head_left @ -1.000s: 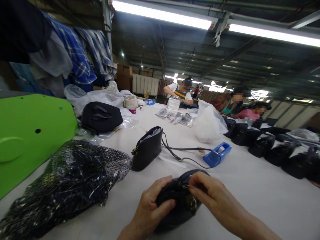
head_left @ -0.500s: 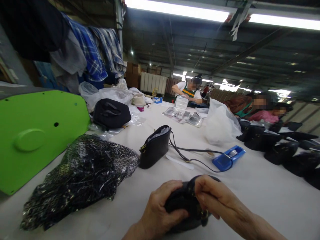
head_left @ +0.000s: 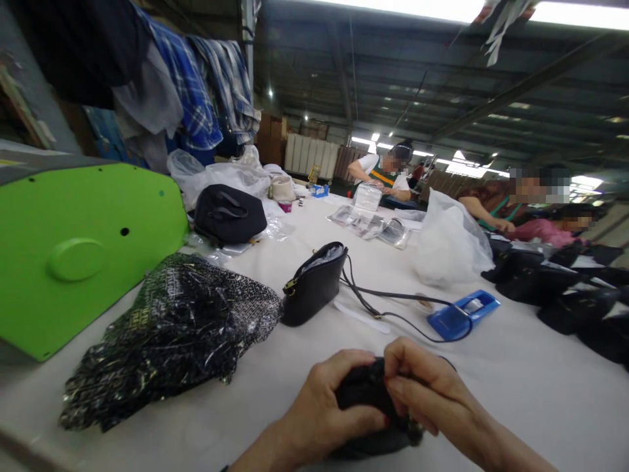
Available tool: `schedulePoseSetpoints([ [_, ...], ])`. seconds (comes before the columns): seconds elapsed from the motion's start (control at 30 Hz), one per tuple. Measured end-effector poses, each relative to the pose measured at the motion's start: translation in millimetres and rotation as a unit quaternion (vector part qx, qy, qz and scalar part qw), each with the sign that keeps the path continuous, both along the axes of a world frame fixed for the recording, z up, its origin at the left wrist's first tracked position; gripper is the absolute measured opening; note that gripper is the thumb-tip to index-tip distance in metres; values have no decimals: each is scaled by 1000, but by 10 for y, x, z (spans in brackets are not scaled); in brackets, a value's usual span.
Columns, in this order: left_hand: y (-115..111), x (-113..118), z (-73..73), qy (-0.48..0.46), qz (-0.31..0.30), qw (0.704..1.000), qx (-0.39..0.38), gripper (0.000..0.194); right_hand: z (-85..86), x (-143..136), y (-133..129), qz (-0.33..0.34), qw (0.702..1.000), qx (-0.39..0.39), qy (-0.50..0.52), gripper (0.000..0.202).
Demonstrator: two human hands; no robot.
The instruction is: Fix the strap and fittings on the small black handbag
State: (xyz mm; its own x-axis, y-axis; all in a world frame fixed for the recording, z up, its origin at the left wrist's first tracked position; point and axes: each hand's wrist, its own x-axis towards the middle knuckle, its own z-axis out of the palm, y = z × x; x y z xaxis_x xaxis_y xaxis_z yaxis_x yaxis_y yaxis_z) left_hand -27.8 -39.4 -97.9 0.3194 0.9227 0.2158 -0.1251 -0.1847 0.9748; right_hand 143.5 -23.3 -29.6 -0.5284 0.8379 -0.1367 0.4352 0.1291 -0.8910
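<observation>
A small black bag (head_left: 366,410) lies at the front of the table, partly covered by both hands. My left hand (head_left: 331,406) is wrapped round its left side, thumb across the near face. At the bag's right end my right hand (head_left: 417,387) has its fingers pinched on the black strap or edge; the exact spot is hidden. Some gold-coloured metal (head_left: 415,429) shows below the right fingers. Beyond the hands stands a second black handbag (head_left: 314,288), upright and unzipped, with pale stuffing inside. Its thin strap (head_left: 398,296) trails right across the table.
Crumpled black printed plastic (head_left: 171,341) lies left, before a green panel (head_left: 98,249). A blue tray (head_left: 462,316) sits right under the strap. Further back are a dark bag (head_left: 228,216), a white plastic sack (head_left: 449,246), rows of black bags (head_left: 574,305) and co-workers (head_left: 388,174).
The camera view has shifted, so the table's things appear slightly further right. Both hands stay on the small bag, and the right fingers have shifted slightly along its edge.
</observation>
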Motion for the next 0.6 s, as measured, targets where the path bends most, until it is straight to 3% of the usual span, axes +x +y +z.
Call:
schedulePoseSetpoints([
  [0.1,55,-39,166,4,-19,999,-38,35,-64,16,-12,-38,999,4,22,10],
  [0.2,140,-30,236,36,-9,998,-46,25,-140,11,-47,-77,996,-9,51,12],
  [0.43,370,11,70,-40,-80,994,-65,29,-196,-16,-62,-98,992,26,78,13],
  [0.6,339,8,34,-43,-61,994,-78,41,-322,14,-75,-126,988,40,79,19],
])
